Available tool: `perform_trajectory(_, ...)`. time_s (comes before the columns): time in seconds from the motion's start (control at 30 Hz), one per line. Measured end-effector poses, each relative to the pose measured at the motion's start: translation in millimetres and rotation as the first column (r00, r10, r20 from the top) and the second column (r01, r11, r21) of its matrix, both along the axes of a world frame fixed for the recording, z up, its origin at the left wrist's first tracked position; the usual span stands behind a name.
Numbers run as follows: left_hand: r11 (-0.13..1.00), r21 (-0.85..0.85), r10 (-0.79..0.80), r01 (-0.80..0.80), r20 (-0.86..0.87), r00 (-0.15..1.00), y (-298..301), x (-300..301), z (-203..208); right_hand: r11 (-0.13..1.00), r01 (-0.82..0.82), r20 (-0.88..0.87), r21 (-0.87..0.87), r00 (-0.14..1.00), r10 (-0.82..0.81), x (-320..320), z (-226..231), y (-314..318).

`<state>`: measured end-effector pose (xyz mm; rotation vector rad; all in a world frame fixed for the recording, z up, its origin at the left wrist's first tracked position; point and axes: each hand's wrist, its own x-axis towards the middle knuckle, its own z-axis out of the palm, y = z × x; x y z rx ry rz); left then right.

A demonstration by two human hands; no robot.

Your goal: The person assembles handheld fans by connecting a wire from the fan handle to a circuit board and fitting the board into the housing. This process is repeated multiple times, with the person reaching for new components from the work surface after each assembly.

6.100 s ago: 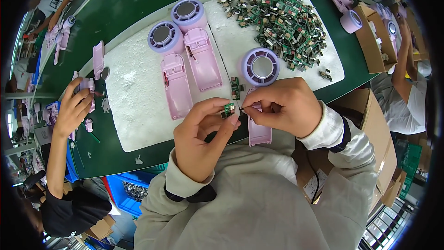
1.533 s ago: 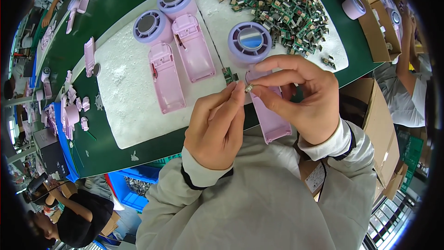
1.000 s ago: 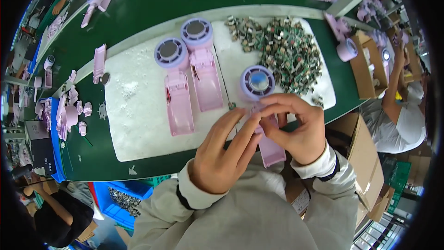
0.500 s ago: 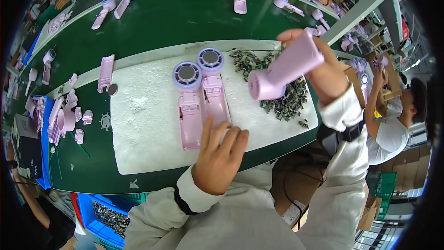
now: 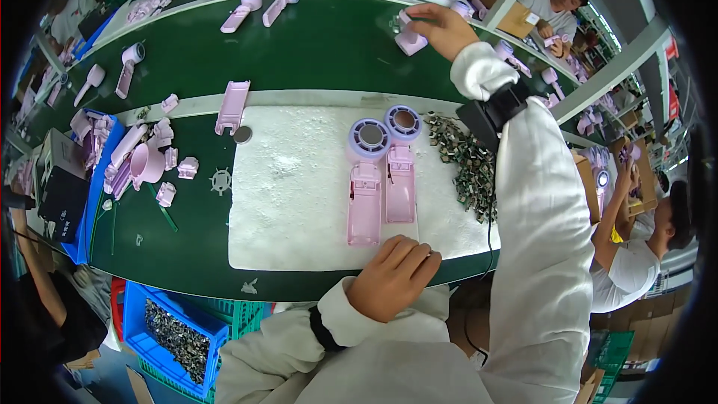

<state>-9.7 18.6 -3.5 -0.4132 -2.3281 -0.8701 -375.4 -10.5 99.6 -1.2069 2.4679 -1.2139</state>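
My right hand [image 5: 446,30] reaches far over the green surface, its fingers closed on a pink handheld fan [image 5: 410,43]; the fan's head is mostly hidden under the fingers. My left hand [image 5: 396,277] rests at the near edge of the white board [image 5: 288,217], fingers curled together, with no object seen in it. Just beyond it lie two opened handheld fans side by side, the left fan [image 5: 365,213] and the right fan [image 5: 401,187]. Both have lilac round heads with grey discs and hollow pink handles. A heap of small circuit boards [image 5: 473,176] lies right of them.
A pink handle shell [image 5: 232,107] and a grey disc [image 5: 243,134] lie at the board's far left. Pink parts surround a blue tray [image 5: 93,202] on the left. A blue bin [image 5: 138,329] stands below. A metal post [image 5: 609,75] rises at right; co-workers sit across.
My right hand has carried the pink fan from above the board forward onto the green surface. My left hand has drawn back from the fan handles and curled. The view has shifted.
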Motion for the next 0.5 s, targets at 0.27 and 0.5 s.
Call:
perform_trajectory(0.27, 0.997, -0.005, 0.082, -0.082, 0.149, 0.985, -16.3, 31.6, 6.0, 0.890, -0.294, -0.117, 0.348, 0.929, 0.352, 115.9, -25.0, 63.7)
perform_trajectory(0.5, 0.992, -0.089, 0.114, -0.090, 0.311, 0.944, -24.3, 36.5, 31.6, 0.856, -0.356, 0.021, 0.374, 0.926, 0.376, 133.0, -2.0, 116.6)
